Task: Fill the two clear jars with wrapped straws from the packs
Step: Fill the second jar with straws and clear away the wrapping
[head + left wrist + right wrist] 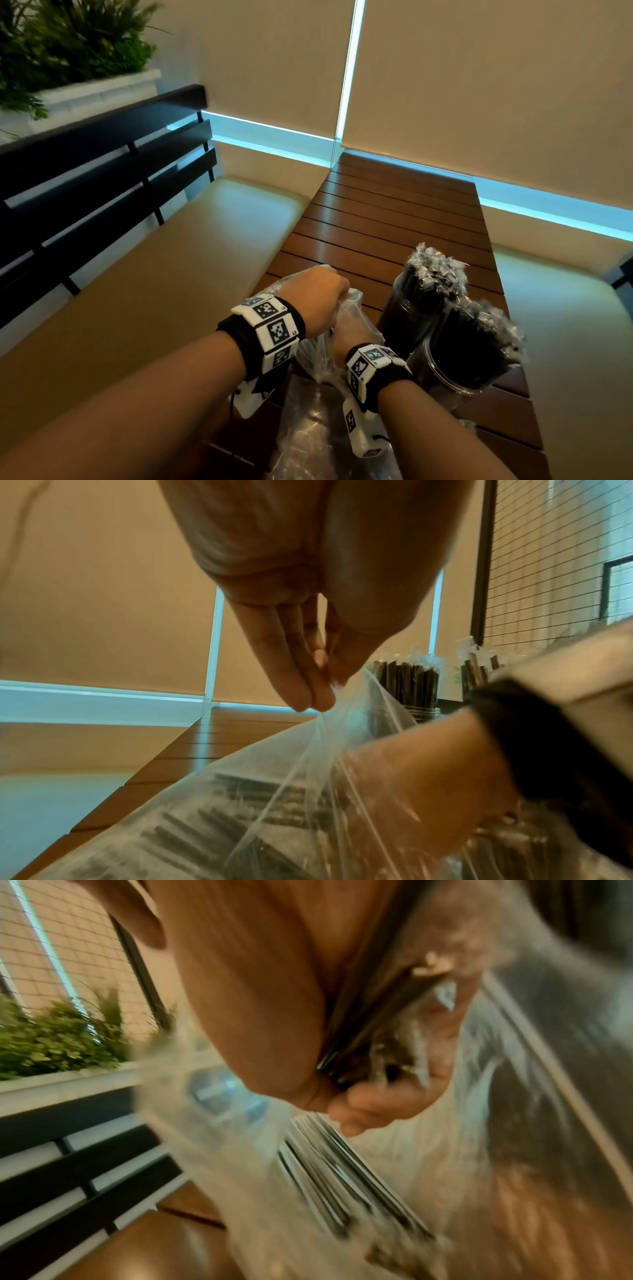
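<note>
Two clear jars stand on the wooden table, both packed with black wrapped straws: the far jar and the near jar, also seen as the far jar. A clear plastic pack of straws lies at the table's near end. My left hand pinches the pack's mouth and lifts it. My right hand is reached inside the pack, fingers curled round a bunch of wrapped straws. More straws show through the plastic.
A cushioned bench with a black slatted backrest runs along the left; another seat lies on the right. A white planter with green plants sits behind the backrest. Blinds cover the windows beyond the table.
</note>
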Motion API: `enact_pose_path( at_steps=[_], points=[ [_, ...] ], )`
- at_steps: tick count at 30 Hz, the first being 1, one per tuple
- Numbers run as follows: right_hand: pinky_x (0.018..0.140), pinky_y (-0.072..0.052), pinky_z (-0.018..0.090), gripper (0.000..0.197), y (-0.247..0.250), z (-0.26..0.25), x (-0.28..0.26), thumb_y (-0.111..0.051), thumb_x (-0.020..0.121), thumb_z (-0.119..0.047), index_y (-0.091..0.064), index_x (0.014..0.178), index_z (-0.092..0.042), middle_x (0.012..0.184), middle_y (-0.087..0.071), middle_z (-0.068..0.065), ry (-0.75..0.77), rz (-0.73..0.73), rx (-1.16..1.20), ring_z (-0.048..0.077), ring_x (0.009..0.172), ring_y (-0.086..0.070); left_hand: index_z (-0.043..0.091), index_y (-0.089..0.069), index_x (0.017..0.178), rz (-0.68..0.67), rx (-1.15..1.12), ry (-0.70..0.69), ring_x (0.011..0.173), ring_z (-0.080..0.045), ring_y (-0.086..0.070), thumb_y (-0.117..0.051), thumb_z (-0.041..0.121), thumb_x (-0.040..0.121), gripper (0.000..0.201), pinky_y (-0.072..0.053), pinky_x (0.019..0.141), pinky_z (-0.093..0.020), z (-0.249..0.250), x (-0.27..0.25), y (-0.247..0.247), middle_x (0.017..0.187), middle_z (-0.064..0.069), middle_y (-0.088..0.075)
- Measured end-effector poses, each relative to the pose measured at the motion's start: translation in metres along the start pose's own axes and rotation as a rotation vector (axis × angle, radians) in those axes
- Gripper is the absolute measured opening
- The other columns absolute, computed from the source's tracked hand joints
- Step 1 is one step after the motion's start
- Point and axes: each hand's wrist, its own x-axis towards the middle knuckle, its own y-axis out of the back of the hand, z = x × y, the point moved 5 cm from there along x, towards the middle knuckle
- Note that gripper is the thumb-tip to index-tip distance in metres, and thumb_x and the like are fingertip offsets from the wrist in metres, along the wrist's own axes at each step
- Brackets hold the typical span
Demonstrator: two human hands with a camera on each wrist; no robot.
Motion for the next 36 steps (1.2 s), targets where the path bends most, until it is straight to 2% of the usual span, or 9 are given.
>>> enact_pose_path(
  at_steps=[2, 6, 15, 19, 24, 28, 30, 32, 36],
  points=[
    [0.074, -0.044, 0.031, 0.006, 0.013, -0.008, -0.006, -0.050, 0.095, -0.015, -0.049, 0.093, -0.020, 0.089, -0.050, -0.004, 0.078, -0.051, -0.126, 0.022, 0.102, -0.061, 0.020, -0.063, 0.086, 0.025, -0.014, 0.053, 0.083, -0.020, -0.058, -0.056, 0.013, 0.088, 0.011, -0.048, 0.071, -0.030, -0.002, 0.005, -0.001, 0.091, 0.000, -0.060],
    [0.082, -0.044, 0.037, 0.024, 0.052, -0.009, -0.031, -0.045, 0.097, -0.016, -0.059, 0.116, -0.011, 0.123, -0.058, 0.008, 0.071, -0.112, -0.387, 0.029, 0.112, -0.059, 0.021, -0.063, 0.080, 0.079, -0.045, 0.167, 0.082, -0.024, -0.062, -0.057, 0.013, 0.088, 0.012, -0.053, 0.075, -0.034, -0.005, 0.016, -0.003, 0.086, -0.001, -0.064],
    [0.069, -0.041, 0.035, 0.020, 0.166, 0.015, -0.126, -0.051, 0.095, -0.029, -0.062, 0.108, -0.017, 0.103, -0.064, 0.005, 0.052, -0.035, -0.658, 0.027, 0.087, -0.061, 0.015, -0.072, 0.087, 0.108, -0.187, 0.430, 0.093, -0.032, -0.066, -0.062, 0.016, 0.089, 0.011, -0.056, 0.084, -0.040, -0.012, 0.019, -0.015, 0.096, -0.012, -0.071],
    [0.067, -0.048, 0.033, 0.020, 0.206, 0.024, -0.150, -0.051, 0.093, -0.042, -0.059, 0.095, -0.024, 0.080, -0.056, -0.002, 0.020, 0.140, -0.529, 0.022, 0.074, -0.057, 0.018, -0.070, 0.099, -0.050, -0.089, 0.381, 0.093, -0.031, -0.065, -0.059, 0.025, 0.088, 0.018, -0.054, 0.075, -0.034, 0.012, 0.011, -0.020, 0.104, -0.010, -0.069],
    [0.071, -0.048, 0.037, 0.017, 0.199, 0.034, -0.147, -0.049, 0.093, -0.043, -0.049, 0.098, -0.027, 0.092, -0.061, 0.000, 0.062, 0.370, -0.237, 0.029, 0.088, -0.062, 0.015, -0.063, 0.117, -0.079, -0.421, 0.068, 0.106, -0.022, -0.062, -0.061, 0.019, 0.077, 0.040, -0.051, 0.094, -0.037, 0.083, 0.008, 0.013, 0.117, -0.004, -0.067],
    [0.075, -0.051, 0.038, 0.032, 0.171, 0.038, -0.137, -0.052, 0.093, -0.027, -0.048, 0.125, -0.027, 0.102, -0.067, 0.003, 0.095, 0.457, 0.044, 0.029, 0.094, -0.065, 0.007, -0.066, 0.105, -0.153, -1.299, -0.042, 0.101, -0.025, -0.065, -0.070, 0.028, 0.076, 0.036, -0.052, 0.091, -0.042, 0.127, 0.001, 0.051, 0.108, -0.010, -0.069],
    [0.065, -0.046, 0.033, 0.021, 0.164, 0.034, -0.133, -0.051, 0.096, -0.028, -0.051, 0.115, -0.019, 0.094, -0.067, 0.004, 0.143, 0.578, 0.150, 0.028, 0.086, -0.066, 0.009, -0.064, 0.088, -0.070, -1.487, 0.014, 0.098, -0.020, -0.068, -0.069, 0.045, 0.081, 0.037, -0.050, 0.091, -0.040, 0.135, 0.002, 0.063, 0.109, -0.011, -0.069],
    [0.060, -0.042, 0.028, 0.019, 0.159, 0.031, -0.130, -0.053, 0.097, -0.027, -0.051, 0.114, -0.017, 0.086, -0.066, 0.001, 0.166, 0.595, 0.249, 0.024, 0.079, -0.066, 0.015, -0.056, 0.068, 0.042, -1.479, 0.057, 0.086, -0.017, -0.069, -0.066, 0.049, 0.078, 0.037, -0.049, 0.089, -0.038, 0.141, 0.004, 0.071, 0.087, -0.011, -0.068],
    [0.071, -0.055, 0.029, 0.035, 0.156, 0.038, -0.123, -0.065, 0.083, -0.049, -0.054, 0.109, -0.028, 0.100, -0.060, -0.010, 0.307, 0.321, 0.104, 0.008, 0.084, -0.061, 0.021, -0.046, 0.057, 0.244, -1.190, 0.058, 0.057, -0.014, -0.059, -0.068, 0.044, 0.086, 0.042, -0.052, 0.076, -0.042, 0.137, 0.010, 0.081, 0.050, 0.006, -0.049]
  ],
)
